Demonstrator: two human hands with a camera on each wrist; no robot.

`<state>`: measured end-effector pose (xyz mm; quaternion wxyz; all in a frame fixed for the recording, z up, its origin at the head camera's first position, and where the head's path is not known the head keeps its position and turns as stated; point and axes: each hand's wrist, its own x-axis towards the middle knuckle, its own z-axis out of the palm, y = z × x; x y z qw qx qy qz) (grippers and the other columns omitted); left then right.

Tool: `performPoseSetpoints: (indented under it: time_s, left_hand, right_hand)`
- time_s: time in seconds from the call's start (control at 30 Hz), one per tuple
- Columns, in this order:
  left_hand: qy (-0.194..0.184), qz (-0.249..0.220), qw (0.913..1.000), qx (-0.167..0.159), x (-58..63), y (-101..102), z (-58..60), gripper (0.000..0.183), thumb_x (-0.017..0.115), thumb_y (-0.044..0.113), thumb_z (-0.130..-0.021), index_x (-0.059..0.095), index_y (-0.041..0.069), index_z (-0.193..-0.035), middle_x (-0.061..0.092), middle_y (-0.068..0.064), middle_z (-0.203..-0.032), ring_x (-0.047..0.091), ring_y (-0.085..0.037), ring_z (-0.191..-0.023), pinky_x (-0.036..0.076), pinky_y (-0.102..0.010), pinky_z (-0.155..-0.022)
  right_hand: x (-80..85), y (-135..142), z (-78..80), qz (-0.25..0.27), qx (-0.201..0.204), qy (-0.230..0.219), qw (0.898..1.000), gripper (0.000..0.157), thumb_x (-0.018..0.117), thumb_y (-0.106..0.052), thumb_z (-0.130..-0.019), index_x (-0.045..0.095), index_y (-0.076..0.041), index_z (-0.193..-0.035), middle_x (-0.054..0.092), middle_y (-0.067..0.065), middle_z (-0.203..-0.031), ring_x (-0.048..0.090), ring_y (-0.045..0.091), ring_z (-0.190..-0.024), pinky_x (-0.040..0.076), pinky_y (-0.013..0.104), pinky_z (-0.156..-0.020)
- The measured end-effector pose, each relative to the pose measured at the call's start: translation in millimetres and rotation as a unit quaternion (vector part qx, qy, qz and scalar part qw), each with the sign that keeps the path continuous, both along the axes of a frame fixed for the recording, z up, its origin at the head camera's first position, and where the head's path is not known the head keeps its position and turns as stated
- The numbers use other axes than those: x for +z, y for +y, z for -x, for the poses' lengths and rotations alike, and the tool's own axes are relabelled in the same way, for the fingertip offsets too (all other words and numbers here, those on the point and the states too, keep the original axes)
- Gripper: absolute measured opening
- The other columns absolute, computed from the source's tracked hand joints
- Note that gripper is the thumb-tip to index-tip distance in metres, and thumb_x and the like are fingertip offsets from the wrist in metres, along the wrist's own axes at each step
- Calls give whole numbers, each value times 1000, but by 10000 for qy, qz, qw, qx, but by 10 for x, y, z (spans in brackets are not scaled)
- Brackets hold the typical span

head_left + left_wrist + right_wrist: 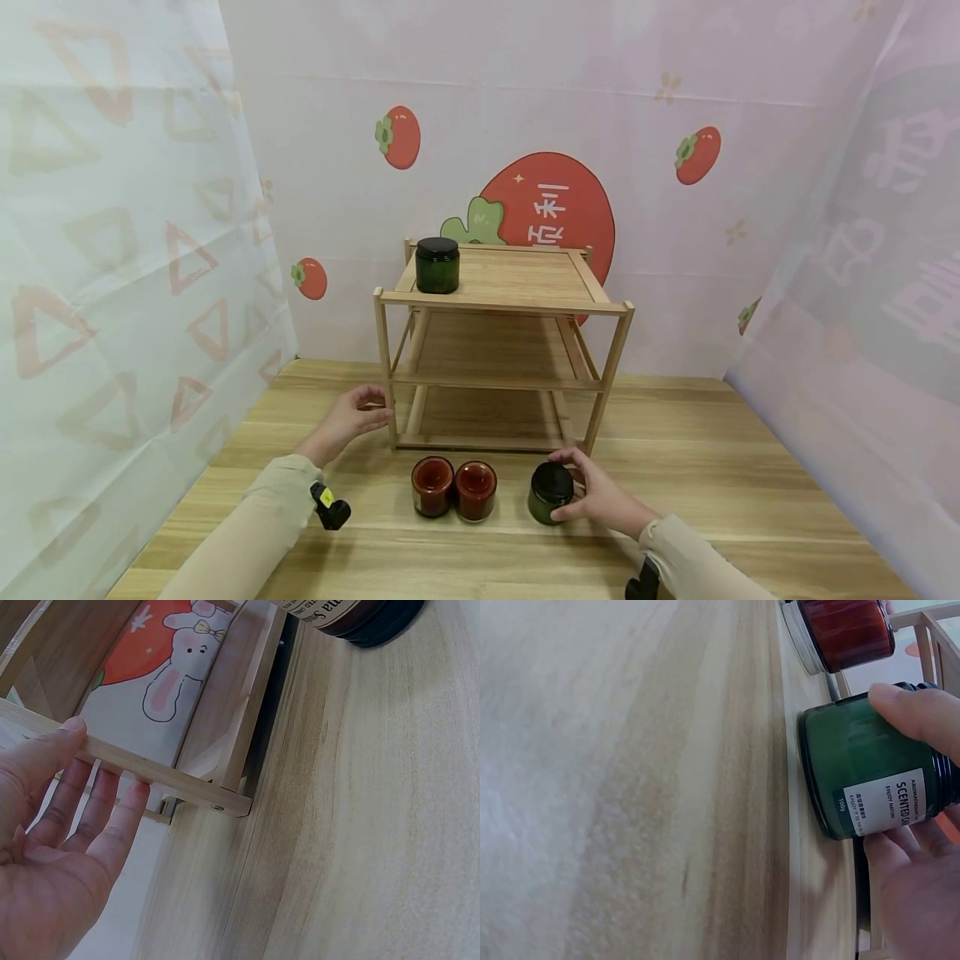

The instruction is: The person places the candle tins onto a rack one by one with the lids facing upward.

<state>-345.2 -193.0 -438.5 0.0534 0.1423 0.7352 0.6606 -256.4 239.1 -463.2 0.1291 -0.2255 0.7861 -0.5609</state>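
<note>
My right hand (596, 496) grips a green scented candle jar (550, 496) with a black lid, thumb on one side and fingers on the other. In the right wrist view its white label (885, 801) faces the camera, and the jar's base appears to be on or close to the table. At the left, my left hand (351, 423) holds the front left post (169, 774) of a wooden three-tier shelf (502, 307), thumb in front and fingertips behind. Between the hands, two red candle jars (432, 487) (476, 492) stand side by side before the shelf.
Another green jar (437, 267) with a black lid stands on the shelf's top tier, near its left side. The wooden table (420, 558) is bounded by printed cloth walls (322, 167) at the back and both sides.
</note>
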Motion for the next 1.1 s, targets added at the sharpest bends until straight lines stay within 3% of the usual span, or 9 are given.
performPoseSetpoints:
  time_s: [0.07, 0.23, 0.33, 0.53, 0.83, 1.1]
  left_hand:
    - [-8, 4, 10000, -2, 1, -1, -1, 38, 64, 0, -90, 45, -9, -122, 56, -7, -107, 62, -14, -96, 57, -26, -88]
    - [-34, 2, 10000, 14, 9, 2, -11, 39, 64, 0, -90, 45, -9, -122, 56, -7, -107, 62, -14, -95, 57, -27, -88]
    - [-23, 6, 10000, 6, 6, 1, -5, 39, 64, 0, -90, 45, -9, -123, 56, -7, -108, 62, -13, -95, 57, -27, -88]
    - [-33, 4, 10000, -4, -11, -8, 14, 39, 64, -1, -90, 45, -10, -123, 57, -6, -107, 62, -14, -95, 57, -28, -89]
    - [-9, 10, 10000, -5, -15, -14, 18, 40, 64, 0, -90, 45, -10, -123, 57, -6, -107, 63, -17, -97, 57, -27, -88]
    - [-38, 16, 10000, 58, -11, -1, 8, 40, 64, -2, -89, 45, -10, -123, 57, -6, -106, 63, -19, -98, 57, -28, -89]
  right_hand:
    - [16, 6, -7, -110, 17, 21, 9999, 82, 83, -4, -73, 33, 7, -137, 44, 25, -136, 52, 27, -120, 47, 22, -99]
    - [14, 34, -2, -334, 76, -33, 9994, 85, 83, -9, -74, 34, 5, -142, 48, 21, -136, 51, 29, -122, 41, 50, -108]
    - [-24, 54, 16, -428, 82, -66, 9990, 83, 84, -12, -74, 38, 3, -140, 51, 18, -135, 50, 33, -125, 36, 59, -109]
    - [-90, 74, 45, -448, 146, -19, 9989, 77, 84, -13, -74, 42, 2, -137, 53, 18, -134, 45, 41, -129, 37, 58, -108]
    - [-115, 77, 65, -394, 157, -156, 9990, 76, 84, -16, -75, 43, 1, -137, 53, 16, -134, 49, 37, -126, 46, 48, -104]
    - [-59, 61, 58, -392, 66, -205, 9990, 73, 83, -12, -75, 44, 3, -135, 54, 16, -130, 54, 30, -120, 49, 47, -101]
